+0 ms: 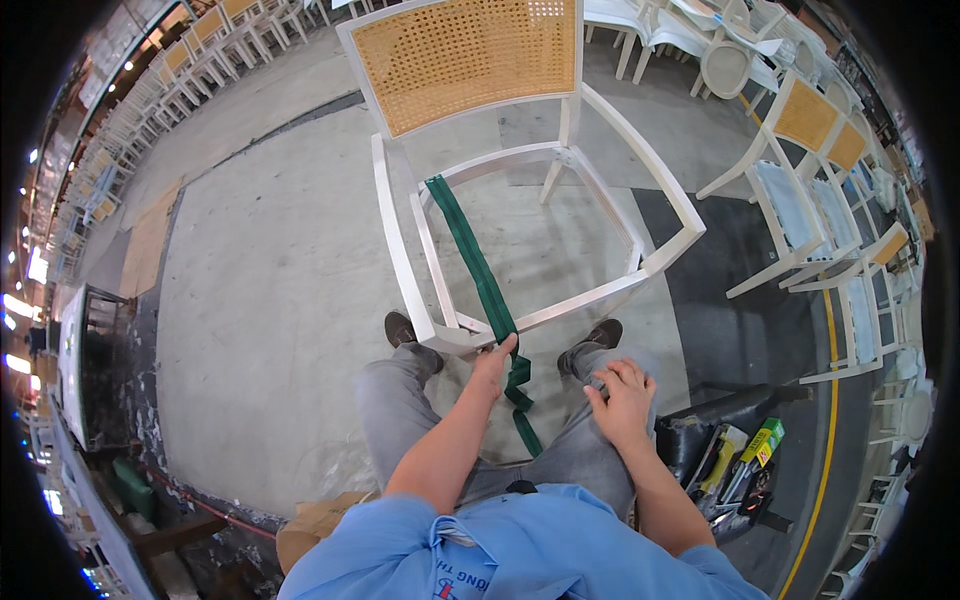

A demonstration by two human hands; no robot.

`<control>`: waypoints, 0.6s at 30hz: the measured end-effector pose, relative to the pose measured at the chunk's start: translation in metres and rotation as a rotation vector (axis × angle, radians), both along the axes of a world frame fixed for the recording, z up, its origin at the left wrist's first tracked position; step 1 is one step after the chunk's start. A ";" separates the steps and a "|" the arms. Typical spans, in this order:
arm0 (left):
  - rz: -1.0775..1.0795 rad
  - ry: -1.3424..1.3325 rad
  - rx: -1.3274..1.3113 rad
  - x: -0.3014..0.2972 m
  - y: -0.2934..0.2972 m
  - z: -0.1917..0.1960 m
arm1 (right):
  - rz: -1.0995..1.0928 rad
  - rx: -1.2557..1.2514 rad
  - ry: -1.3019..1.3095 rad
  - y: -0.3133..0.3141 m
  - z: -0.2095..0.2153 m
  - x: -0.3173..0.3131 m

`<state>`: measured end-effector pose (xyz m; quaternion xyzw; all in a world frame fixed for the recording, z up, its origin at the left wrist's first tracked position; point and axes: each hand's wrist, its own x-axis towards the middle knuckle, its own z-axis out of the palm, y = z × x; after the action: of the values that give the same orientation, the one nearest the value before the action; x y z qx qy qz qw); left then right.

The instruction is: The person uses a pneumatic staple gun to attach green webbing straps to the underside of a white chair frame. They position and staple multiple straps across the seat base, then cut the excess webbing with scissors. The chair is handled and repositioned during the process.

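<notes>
While the white chair frame [560, 200] is stood on the concrete floor [270, 300] directly ahead, at twelve o'clock from the seated person, a dark green webbing strap [478, 262] is seen stretched across its open seat opening. The strap is flat, narrow and woven in look; it is run from the back seat rail down over the front rail, where it is bent over the edge and left hanging loose between the knees, its free end twisted and slightly folded. The left hand [492, 366] is placed at the front rail, its fingers closed around the strap just where it crosses the wood. The right hand [622, 397] is rested at two o'clock from the left one, on the right knee, with its fingers curled loosely and nothing gripped in them. The chair's back is filled with a tan cane panel [470, 55], and no seat is fitted within the frame. A black tool bag [725, 440] holding yellow and green tools is set at the person's right, at four o'clock. More white chairs [810, 190] with cane backs are lined up at two o'clock.
</notes>
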<state>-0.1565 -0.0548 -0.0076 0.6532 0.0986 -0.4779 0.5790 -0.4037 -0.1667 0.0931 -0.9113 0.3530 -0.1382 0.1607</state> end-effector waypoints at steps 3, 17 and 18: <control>-0.020 0.018 -0.065 0.006 -0.018 0.002 | -0.006 -0.015 0.038 -0.016 0.024 -0.003; -0.482 0.083 0.194 -0.062 0.042 0.008 | 0.027 0.970 0.293 -0.013 -0.060 0.171; -0.515 0.114 0.186 -0.066 0.041 0.007 | -0.009 1.087 0.253 -0.018 -0.073 0.171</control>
<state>-0.2224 -0.0138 -0.0005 0.6793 0.0053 -0.6339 0.3696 -0.2324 -0.1844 0.0197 -0.7051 0.3939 0.1736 0.5635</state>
